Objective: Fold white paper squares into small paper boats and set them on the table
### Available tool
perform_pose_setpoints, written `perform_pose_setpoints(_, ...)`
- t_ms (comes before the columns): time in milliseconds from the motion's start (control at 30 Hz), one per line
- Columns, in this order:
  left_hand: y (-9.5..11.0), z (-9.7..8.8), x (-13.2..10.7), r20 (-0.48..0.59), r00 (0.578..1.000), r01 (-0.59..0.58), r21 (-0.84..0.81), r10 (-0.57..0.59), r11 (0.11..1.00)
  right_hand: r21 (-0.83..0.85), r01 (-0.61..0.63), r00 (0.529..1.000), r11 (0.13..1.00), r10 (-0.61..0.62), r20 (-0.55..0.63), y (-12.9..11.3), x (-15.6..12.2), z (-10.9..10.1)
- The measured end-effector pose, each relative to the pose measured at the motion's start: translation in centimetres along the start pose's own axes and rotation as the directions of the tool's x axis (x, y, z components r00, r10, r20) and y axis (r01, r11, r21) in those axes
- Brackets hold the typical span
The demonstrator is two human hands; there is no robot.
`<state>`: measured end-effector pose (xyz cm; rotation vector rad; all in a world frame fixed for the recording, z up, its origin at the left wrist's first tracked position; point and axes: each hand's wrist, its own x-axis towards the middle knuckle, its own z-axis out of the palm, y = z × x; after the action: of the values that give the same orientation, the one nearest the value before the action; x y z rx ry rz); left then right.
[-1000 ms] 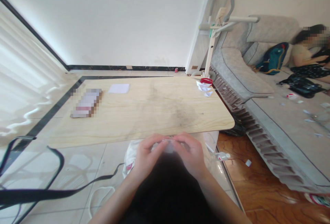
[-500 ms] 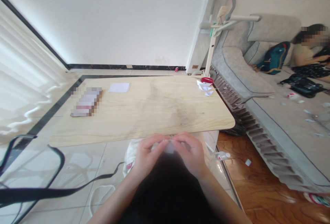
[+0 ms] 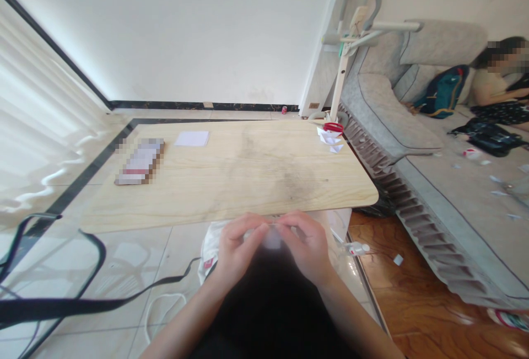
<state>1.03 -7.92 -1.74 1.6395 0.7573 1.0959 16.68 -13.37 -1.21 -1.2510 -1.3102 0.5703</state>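
Observation:
Just off the near edge of the wooden table [image 3: 223, 177], a small piece of white paper [image 3: 271, 237] is pinched between my two hands. My left hand [image 3: 240, 239] grips its left upper corner with thumb and fingers. On the other side, my right hand [image 3: 306, 240] pinches the right upper corner. The fingertips of both hands nearly meet along the top of the paper, and the fingers hide part of it. Its lower part hangs over my dark clothing.
White sheets [image 3: 192, 138] lie at the table's far left, near a blurred-out phone-like object [image 3: 141, 161]. Red-handled scissors [image 3: 333, 128] rest by folded white paper pieces [image 3: 329, 137] at the far right. A grey sofa [image 3: 467, 182], with a seated person, stands to the right.
Both hands keep their pinch on the paper and have barely moved. The whole view has shifted very slightly.

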Motion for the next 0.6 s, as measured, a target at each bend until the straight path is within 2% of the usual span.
perform_pose_setpoints(200, -0.29, 0.03, -0.14, 0.011, 0.999, 0.037, -0.050, -0.036, 0.998, -0.010, -0.010, 1.000, 1.000, 0.010, -0.003, -0.12, -0.12, 0.01)
perform_pose_setpoints(400, 0.18, 0.02, 0.25, 0.048, 0.995, 0.079, 0.091, -0.083, 0.993, -0.037, 0.017, 1.000, 0.999, -0.018, -0.025, -0.11, 0.19, -0.36)
perform_pose_setpoints(600, 0.16, -0.13, 0.29, 0.026, 0.996, 0.086, 0.048, -0.088, 0.995, -0.052, 0.010, 1.000, 0.999, -0.011, -0.022, -0.03, 0.04, -0.29)
